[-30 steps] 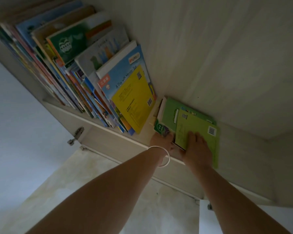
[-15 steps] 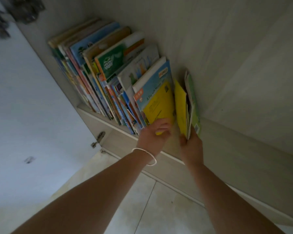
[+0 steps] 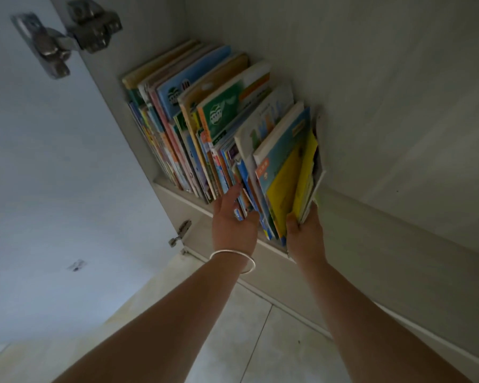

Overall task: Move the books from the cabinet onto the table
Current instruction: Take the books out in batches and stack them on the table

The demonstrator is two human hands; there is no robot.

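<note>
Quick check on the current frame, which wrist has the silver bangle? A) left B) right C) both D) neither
A: the silver bangle circles the wrist just below the left hand, which reaches into the row of books; the wrist below the right hand, which grips the thin books at the row's right end, is bare.

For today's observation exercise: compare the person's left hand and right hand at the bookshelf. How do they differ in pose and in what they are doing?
The left hand wears a silver bangle; the right hand has none. The left hand reaches with straight fingers into the middle of the row of books, while the right hand grips the lower edge of the yellow books at the row's right end. Both reach up to the same shelf.
</note>
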